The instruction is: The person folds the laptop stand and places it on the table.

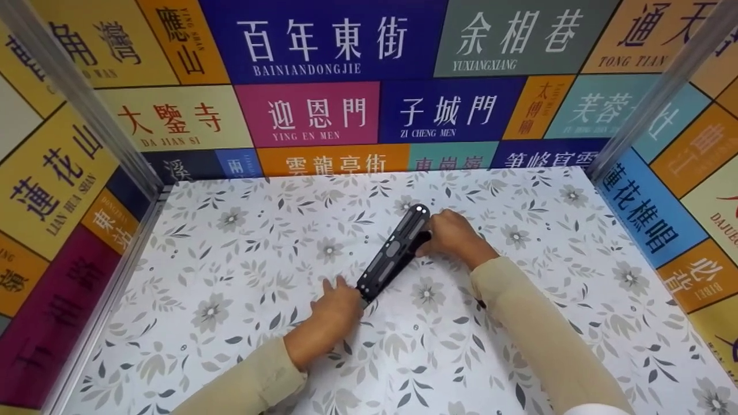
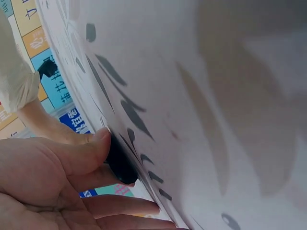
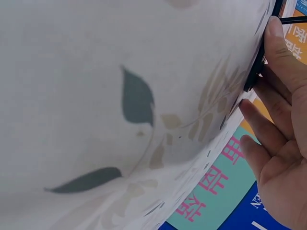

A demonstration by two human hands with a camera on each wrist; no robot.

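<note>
A long black bar (image 1: 395, 253) with slots lies diagonally on the flowered tablecloth (image 1: 230, 259). My left hand (image 1: 340, 305) holds its near, lower end. In the left wrist view the thumb (image 2: 98, 141) presses on the bar's black end (image 2: 120, 163), a finger lies under it and the other fingers stretch out. My right hand (image 1: 455, 233) grips the bar's far part from the right side. In the right wrist view one finger (image 3: 276, 52) lies along the bar's black edge (image 3: 254, 72), the other fingers hang free, and the thumb is hidden.
Walls of coloured sign panels (image 1: 311, 112) close the table in at the back, left and right. Metal posts (image 1: 81, 98) stand in both back corners. Both sleeves are cream-coloured.
</note>
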